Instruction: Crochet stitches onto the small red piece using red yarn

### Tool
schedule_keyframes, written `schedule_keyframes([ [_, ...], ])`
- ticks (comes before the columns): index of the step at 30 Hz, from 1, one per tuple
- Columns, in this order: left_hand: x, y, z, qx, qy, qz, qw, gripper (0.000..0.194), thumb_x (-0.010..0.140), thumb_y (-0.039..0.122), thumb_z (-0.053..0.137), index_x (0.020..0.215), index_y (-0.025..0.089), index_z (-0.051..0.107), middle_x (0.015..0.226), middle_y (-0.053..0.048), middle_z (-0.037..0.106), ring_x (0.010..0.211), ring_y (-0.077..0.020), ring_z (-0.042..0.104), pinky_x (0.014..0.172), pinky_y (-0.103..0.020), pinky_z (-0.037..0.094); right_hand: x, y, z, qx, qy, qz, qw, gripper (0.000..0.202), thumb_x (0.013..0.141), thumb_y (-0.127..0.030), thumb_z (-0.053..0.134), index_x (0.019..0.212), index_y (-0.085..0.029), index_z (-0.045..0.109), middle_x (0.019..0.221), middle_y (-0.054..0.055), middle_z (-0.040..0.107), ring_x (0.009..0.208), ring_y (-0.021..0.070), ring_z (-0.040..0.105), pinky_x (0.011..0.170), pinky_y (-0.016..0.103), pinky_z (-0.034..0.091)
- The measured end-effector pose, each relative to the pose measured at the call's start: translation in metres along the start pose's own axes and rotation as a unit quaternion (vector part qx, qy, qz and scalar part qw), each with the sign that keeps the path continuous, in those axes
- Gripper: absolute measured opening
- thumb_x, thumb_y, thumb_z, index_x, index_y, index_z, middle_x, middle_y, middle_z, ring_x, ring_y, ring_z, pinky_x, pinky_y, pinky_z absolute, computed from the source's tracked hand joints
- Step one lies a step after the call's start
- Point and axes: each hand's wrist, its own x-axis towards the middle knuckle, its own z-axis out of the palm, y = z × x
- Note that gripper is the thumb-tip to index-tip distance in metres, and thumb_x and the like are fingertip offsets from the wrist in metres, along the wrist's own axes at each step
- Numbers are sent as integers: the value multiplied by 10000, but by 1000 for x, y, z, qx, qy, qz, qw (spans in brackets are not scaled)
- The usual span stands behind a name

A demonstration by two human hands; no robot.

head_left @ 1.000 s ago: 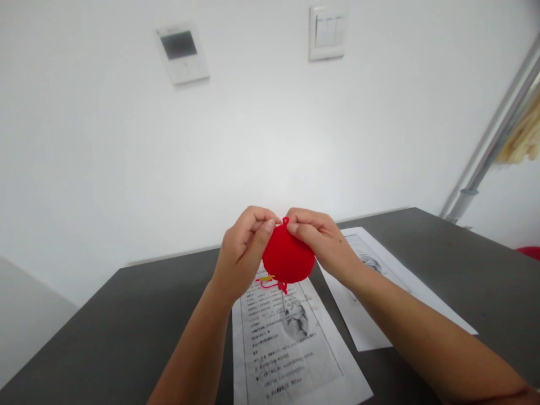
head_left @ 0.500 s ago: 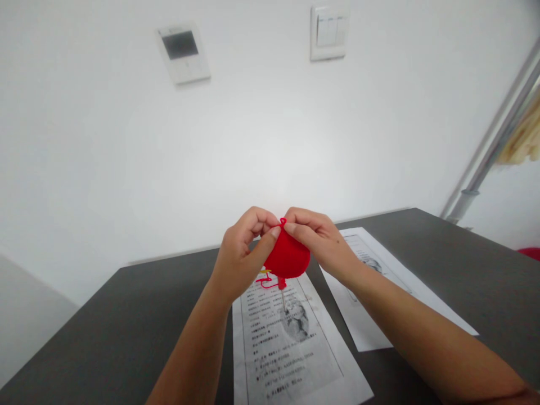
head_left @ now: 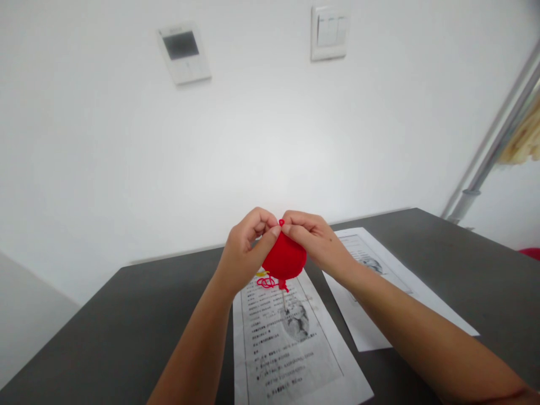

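Observation:
Between my two hands hangs a red rounded fabric piece [head_left: 286,259], narrow at the top, with a small red loop [head_left: 282,223] sticking up. My left hand [head_left: 250,244] pinches its upper left side between thumb and curled fingers. On the other side, my right hand [head_left: 314,236] pinches the top close to the loop, and the fingertips of both hands nearly meet. Below the piece, curled red yarn [head_left: 265,282] and a small red bit [head_left: 282,284] show over a printed sheet [head_left: 291,360]. A thin stick-like thing [head_left: 284,302] runs down from there; its kind is unclear.
A second printed sheet [head_left: 363,332] lies to the right, partly under my right forearm. Both sheets rest on a dark grey table [head_left: 84,332] against a white wall. A wall panel [head_left: 184,53] and a switch plate [head_left: 329,34] are above. Something yellow [head_left: 262,274] shows beside the yarn.
The red fabric piece and my right hand have shifted slightly left. The loop at the top shows smaller, and the red yarn below lies in more coils.

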Motion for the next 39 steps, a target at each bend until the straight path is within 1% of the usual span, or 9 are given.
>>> schedule_keyframes([
  [6,14,-31,-2,-84,-10,-104,991,240,786,395,654,769,190,532,563,57,511,476,-88,442,460,-201,324,10,24,-3,-30,1,56,998,296,881,-334,436,617,-210,390,547,-73,386,496,90,368,490,222,283],
  [10,21,-73,-5,-131,14,-162,978,289,722,413,709,742,173,550,587,39,576,505,-91,491,501,-204,363,18,50,-9,-178,-1,69,982,333,961,-379,338,692,-209,437,563,-52,506,518,112,491,560,236,374],
  [12,21,-99,-7,-156,42,-202,966,295,669,399,745,732,166,574,596,35,591,517,-90,502,512,-203,375,22,65,-11,-307,-31,96,946,329,983,-310,285,756,-197,494,622,-14,603,577,129,561,619,247,403],
  [14,16,-127,-9,-177,80,-264,945,331,560,387,794,685,160,588,569,34,586,502,-88,497,500,-202,371,22,83,-9,-472,-87,115,869,319,989,-266,283,881,-178,570,789,50,695,747,161,641,691,259,420],
  [16,9,-151,-12,-180,98,-288,936,342,488,374,801,640,154,587,550,26,585,490,-89,497,493,-206,370,19,101,-4,-510,-112,133,842,257,946,-224,374,921,-149,619,922,121,725,847,216,675,720,289,432],
  [20,-3,-184,-17,-176,133,-305,926,320,467,370,772,605,162,573,508,25,571,462,-93,479,475,-214,349,5,128,12,-540,-177,157,808,232,880,-282,498,892,-122,667,915,173,744,866,303,709,711,338,474],
  [23,-6,-197,-18,-173,151,-297,927,314,495,402,742,612,168,569,507,28,563,469,-97,477,492,-225,357,-4,135,22,-555,-196,154,794,296,851,-348,548,1001,-113,650,969,180,742,903,320,711,729,356,502],
  [32,-9,-209,-7,-108,153,-264,946,272,572,393,735,635,173,587,562,31,595,530,-125,519,542,-241,383,-11,138,37,-585,-196,132,776,261,849,-181,510,1061,-55,596,1038,247,684,1005,344,668,816,393,506],
  [39,-10,-206,-5,-63,170,-259,949,243,654,402,667,682,182,568,586,28,589,563,-140,541,594,-264,428,-8,152,23,-525,-146,150,825,275,808,-154,538,1076,-88,540,986,203,696,846,304,681,690,342,461],
])
